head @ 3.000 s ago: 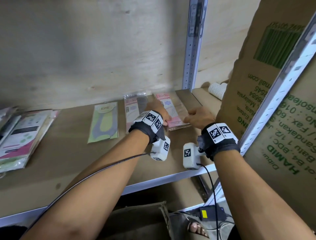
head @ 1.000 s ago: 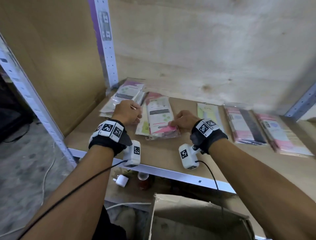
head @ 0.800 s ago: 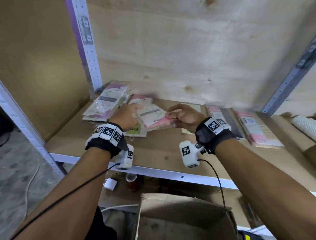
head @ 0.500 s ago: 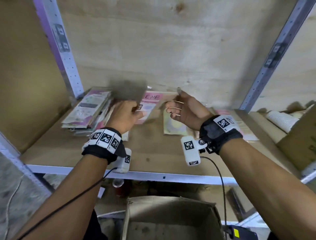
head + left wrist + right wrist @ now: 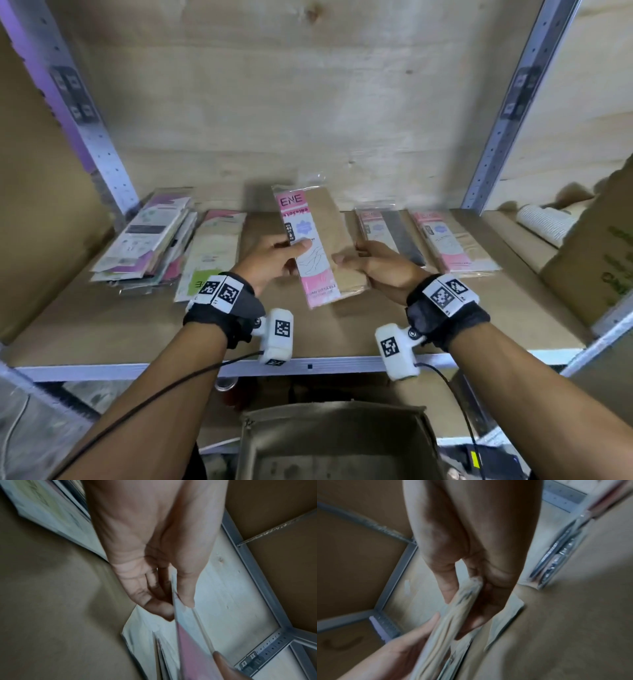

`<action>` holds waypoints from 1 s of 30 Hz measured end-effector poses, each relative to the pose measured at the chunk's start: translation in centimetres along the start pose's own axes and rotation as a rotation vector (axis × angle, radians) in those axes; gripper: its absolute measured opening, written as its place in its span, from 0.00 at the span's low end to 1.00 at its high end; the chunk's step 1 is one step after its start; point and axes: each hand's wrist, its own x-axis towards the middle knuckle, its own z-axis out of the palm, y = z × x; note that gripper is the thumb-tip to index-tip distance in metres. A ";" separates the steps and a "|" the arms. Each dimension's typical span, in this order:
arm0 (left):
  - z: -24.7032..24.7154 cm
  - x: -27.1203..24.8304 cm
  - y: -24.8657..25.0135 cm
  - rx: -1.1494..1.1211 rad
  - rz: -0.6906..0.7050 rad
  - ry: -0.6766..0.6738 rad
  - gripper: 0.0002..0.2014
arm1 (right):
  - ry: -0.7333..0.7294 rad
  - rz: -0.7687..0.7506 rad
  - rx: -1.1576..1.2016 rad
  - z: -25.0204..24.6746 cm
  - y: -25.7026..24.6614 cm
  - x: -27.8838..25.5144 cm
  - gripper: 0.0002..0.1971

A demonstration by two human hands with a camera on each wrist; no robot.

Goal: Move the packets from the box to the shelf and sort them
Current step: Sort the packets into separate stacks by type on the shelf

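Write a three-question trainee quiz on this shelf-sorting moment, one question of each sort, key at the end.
1. True or false: the pink ENE packet is lying flat on the shelf.
2. Which hands hold that packet? A) left hand only B) right hand only C) both
3. Fill in: the thickest stack of packets sits at the shelf's ____ end, as the head view shows it.

Key: 1. False, it is held up above the board. 2. C, one hand on each long edge. 3. Left.
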 end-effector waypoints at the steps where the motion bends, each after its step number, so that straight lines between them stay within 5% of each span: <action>1: 0.3 0.3 -0.1 -0.012 -0.016 0.003 0.15 | 0.003 0.005 0.078 -0.2 0.3 0.0 0.13; 8: -0.6 3.8 0.7 -0.180 0.031 0.336 0.13 | -0.055 -0.020 -0.132 -2.5 0.1 0.4 0.17; 13: -1.4 5.2 -0.5 -0.156 0.024 0.433 0.07 | -0.045 0.023 -0.147 -3.7 0.4 -0.1 0.17; 18: -1.2 5.5 -1.5 -0.158 -0.023 0.414 0.09 | 0.136 0.049 -0.074 -5.5 0.2 -1.0 0.19; 24: 0.1 5.1 -1.9 -0.041 -0.042 0.350 0.09 | 0.417 0.135 0.137 -7.2 1.1 -1.6 0.42; 27: 0.2 4.5 -2.5 0.203 -0.034 0.180 0.06 | 0.482 0.110 0.212 -7.2 1.2 -1.7 0.37; 30: 0.1 4.4 -2.9 0.295 -0.036 0.162 0.11 | 0.494 0.057 0.174 -7.0 1.3 -1.9 0.30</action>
